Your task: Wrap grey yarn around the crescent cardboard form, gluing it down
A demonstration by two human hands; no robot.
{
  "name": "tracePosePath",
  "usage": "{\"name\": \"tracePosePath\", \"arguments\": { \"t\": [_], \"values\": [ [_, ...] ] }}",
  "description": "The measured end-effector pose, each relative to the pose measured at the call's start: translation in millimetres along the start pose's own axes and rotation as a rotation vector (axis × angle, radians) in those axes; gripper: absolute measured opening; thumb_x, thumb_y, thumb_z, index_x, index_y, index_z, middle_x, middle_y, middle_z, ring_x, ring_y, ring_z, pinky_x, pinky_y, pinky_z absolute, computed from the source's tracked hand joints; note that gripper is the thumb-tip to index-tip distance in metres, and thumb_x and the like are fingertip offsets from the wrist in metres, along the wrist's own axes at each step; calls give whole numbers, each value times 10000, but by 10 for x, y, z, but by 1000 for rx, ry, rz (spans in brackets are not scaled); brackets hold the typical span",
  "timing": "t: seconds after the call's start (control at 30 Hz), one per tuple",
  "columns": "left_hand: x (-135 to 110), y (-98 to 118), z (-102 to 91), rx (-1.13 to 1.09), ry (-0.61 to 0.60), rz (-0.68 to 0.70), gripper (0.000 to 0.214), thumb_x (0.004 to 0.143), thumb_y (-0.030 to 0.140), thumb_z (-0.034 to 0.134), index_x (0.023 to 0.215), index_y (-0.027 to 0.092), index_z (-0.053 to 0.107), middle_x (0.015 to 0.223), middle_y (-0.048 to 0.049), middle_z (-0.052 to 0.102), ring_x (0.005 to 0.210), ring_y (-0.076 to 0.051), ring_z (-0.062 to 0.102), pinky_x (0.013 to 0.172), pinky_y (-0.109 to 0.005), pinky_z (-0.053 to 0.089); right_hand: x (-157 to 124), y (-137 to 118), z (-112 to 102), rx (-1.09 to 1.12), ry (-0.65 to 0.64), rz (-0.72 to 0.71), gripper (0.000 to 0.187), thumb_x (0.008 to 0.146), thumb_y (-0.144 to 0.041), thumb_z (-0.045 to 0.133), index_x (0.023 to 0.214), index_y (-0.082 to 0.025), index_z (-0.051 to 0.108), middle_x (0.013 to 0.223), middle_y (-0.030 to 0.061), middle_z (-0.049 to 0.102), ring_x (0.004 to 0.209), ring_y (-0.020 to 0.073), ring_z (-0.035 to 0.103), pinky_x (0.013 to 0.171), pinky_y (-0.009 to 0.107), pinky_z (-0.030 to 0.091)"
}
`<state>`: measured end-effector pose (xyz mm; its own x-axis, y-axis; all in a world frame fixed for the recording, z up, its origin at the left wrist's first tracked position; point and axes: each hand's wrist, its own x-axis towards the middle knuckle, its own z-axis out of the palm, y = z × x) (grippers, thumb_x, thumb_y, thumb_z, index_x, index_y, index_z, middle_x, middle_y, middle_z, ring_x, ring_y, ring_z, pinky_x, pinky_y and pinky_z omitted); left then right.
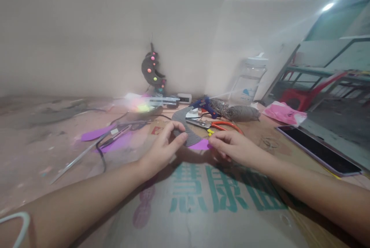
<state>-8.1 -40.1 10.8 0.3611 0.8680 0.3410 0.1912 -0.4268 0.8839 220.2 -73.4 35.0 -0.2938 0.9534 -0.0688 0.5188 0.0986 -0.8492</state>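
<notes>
A grey crescent [190, 134], its surface lined as if wound with yarn, stands tilted between my hands. My left hand [164, 144] pinches its inner side between thumb and fingers. At its lower tip a purple piece [200, 144] shows, reaching toward my right hand [228, 144]. The fingers of that hand are pressed together, and what they hold, if anything, is too small to make out. Just behind the hands lie scissors [227, 124] with orange handles and a blue glue gun [206, 104].
Grey yarn [244, 112] lies at the back, near a clear bottle [250, 78]. A phone [318, 149] and a pink bag [285, 114] are at right. Purple cutouts [96, 133] lie left, by a cable. A decorated dark crescent [152, 69] hangs against the wall.
</notes>
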Motion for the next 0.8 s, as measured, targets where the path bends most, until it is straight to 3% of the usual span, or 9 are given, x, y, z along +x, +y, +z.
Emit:
{"name": "tracePosePath", "arguments": {
  "t": [0.1,0.17,0.23,0.43,0.6,0.8],
  "values": [
    [13,-5,17,16,13,21,276,901,405,507,1108,223,514,1051,-41,575,966,-177,554,817,-288,446,-2,-17,96,118,-60,63,372,836,-532,571,860,-163,601,615,-10,629,380,50,371,375,194,282],
    [43,-14,30,-18,38,49,427,899,400,520,1284,235,439,1241,-68,541,1126,-190,522,915,-298,435,-1,-14,140,160,-10,48,359,840,-518,566,832,-159,581,620,2,650,378,43,361,376,186,278],
    [77,-31,38,-91,29,35,559,903,407,517,1402,239,329,1299,-86,528,1148,-194,527,927,-310,445,0,-1,165,176,51,25,355,847,-513,557,803,-162,563,640,16,670,393,46,378,386,185,295],
    [72,-54,45,9,-58,17,429,868,398,589,1246,200,548,1184,-87,608,1011,-208,591,886,-340,475,19,71,201,212,104,5,337,868,-490,550,888,-155,579,707,45,703,464,69,448,415,183,344],
    [1,-46,78,63,-152,105,531,817,363,670,1307,245,502,1268,-89,586,1107,-231,583,923,-359,487,25,80,222,174,71,19,302,873,-451,552,877,-153,606,703,39,695,482,69,471,426,181,361],
    [-14,-53,68,95,-138,147,480,841,343,641,1294,239,522,1324,-88,563,1151,-243,568,970,-371,466,20,28,236,100,57,49,265,865,-388,556,881,-150,671,681,29,687,478,69,481,429,190,359]
  ]
}}
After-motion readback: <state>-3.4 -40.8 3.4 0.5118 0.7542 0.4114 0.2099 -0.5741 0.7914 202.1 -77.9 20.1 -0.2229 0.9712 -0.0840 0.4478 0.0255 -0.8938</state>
